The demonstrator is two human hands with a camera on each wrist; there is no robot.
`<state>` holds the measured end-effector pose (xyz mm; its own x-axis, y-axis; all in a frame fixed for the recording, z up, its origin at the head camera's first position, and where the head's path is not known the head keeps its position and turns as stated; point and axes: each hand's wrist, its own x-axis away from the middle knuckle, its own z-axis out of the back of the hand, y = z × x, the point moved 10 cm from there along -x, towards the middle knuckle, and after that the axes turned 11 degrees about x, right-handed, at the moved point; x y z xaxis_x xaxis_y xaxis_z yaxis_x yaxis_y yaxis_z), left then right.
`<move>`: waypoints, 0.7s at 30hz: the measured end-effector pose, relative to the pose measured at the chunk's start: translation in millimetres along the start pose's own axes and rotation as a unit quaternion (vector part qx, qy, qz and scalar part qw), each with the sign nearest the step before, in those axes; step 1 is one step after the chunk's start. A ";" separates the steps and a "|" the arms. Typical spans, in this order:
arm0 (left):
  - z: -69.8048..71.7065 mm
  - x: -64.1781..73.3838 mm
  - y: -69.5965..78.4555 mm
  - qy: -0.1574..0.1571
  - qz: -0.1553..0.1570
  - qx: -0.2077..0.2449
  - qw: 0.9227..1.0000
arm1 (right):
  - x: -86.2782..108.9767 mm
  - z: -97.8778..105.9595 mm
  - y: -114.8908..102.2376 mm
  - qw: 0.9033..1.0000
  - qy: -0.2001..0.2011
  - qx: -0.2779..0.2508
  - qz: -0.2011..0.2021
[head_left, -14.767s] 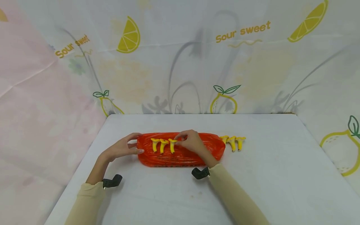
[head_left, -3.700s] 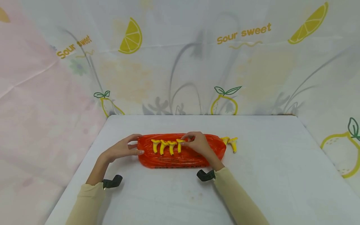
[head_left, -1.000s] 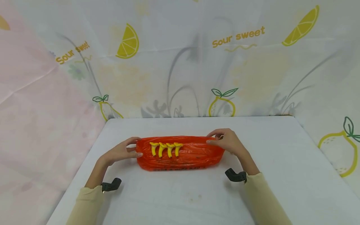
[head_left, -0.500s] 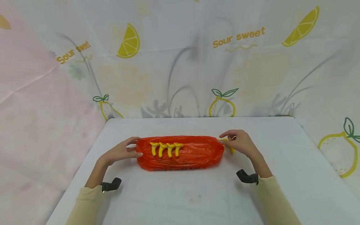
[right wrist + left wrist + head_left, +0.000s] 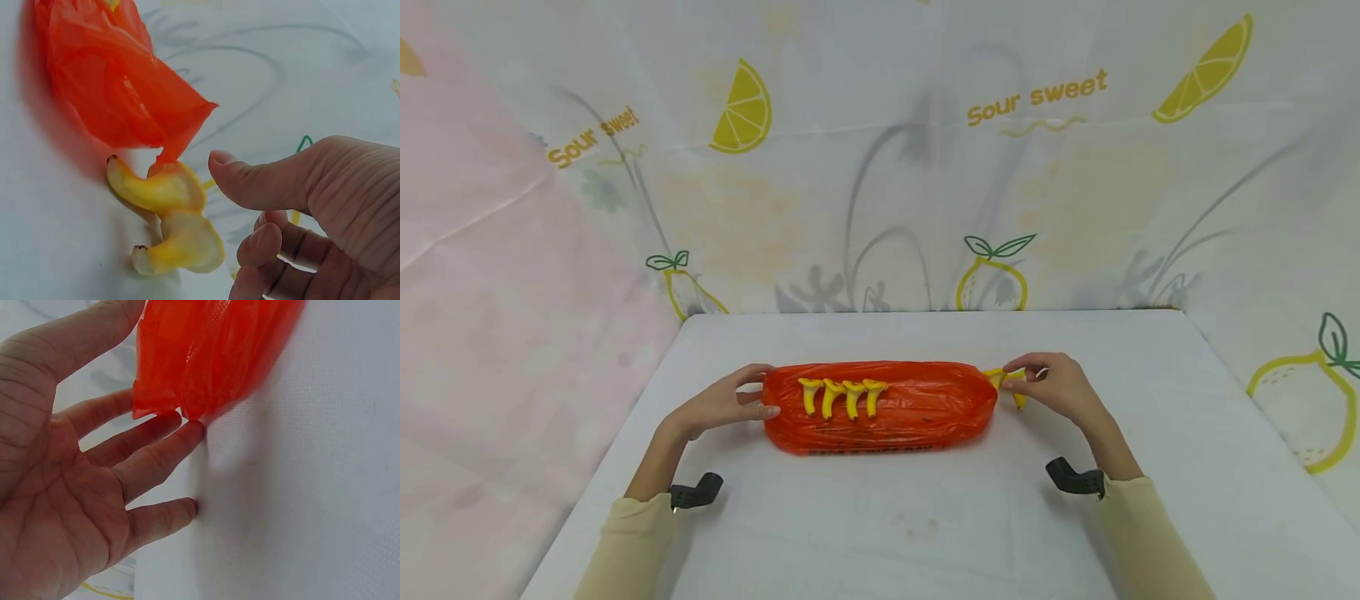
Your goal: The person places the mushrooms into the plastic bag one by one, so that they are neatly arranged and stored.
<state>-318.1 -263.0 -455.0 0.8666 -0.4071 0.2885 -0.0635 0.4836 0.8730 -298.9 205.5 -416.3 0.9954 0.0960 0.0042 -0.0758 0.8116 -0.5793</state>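
Note:
A red plastic bag (image 5: 917, 408) lies lengthwise on the table, with several yellow mushrooms (image 5: 852, 400), shaped like chanterelles, in a row on its left half. Its left end is held by my left hand (image 5: 722, 404), the thumb in front and the fingers behind; the left wrist view shows the fingertips (image 5: 190, 434) at the bag's end. Two more mushrooms (image 5: 181, 247) lie side by side past the bag's right end. Over them hovers my right hand (image 5: 1060, 387), thumb and fingers loosely bent. In the right wrist view, a gap shows between the thumb and the mushrooms.
The white table (image 5: 880, 525) has its far edge against a hanging cloth (image 5: 880, 167) printed with lemons. A black wrist device (image 5: 696, 492) is strapped to the left wrist, another device (image 5: 1075, 477) to the right.
A fourth mushroom joined the row on the bag, and fewer lie at the right. Lately my right hand has moved right, from the bag to the loose mushrooms. My left hand stays put.

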 end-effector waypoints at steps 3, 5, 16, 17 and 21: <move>0.3 0.6 0.4 0.001 0.000 0.001 1.000 | -0.5 -0.1 3.5 1.000 0.004 0.005 -0.004; 0.1 1.1 0.8 0.000 -0.004 0.002 1.000 | -0.8 -0.5 4.5 1.000 0.006 0.009 -0.005; 0.7 0.3 -2.3 0.001 0.000 0.001 1.000 | -4.7 -5.0 10.5 0.999 0.009 0.034 -0.031; 0.7 0.6 -1.7 0.001 -0.001 0.001 1.000 | -4.9 -5.0 10.9 0.999 0.011 0.037 -0.032; 0.2 2.4 1.1 -0.001 -0.007 0.003 1.000 | -5.0 -3.6 10.7 0.998 0.019 0.052 -0.035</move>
<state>-316.2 -263.6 -453.2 0.8670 -0.4146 0.2765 -0.0539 0.4735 0.8791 -304.5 211.6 -425.5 0.9998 0.0177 0.0097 -0.0106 0.8708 -0.4914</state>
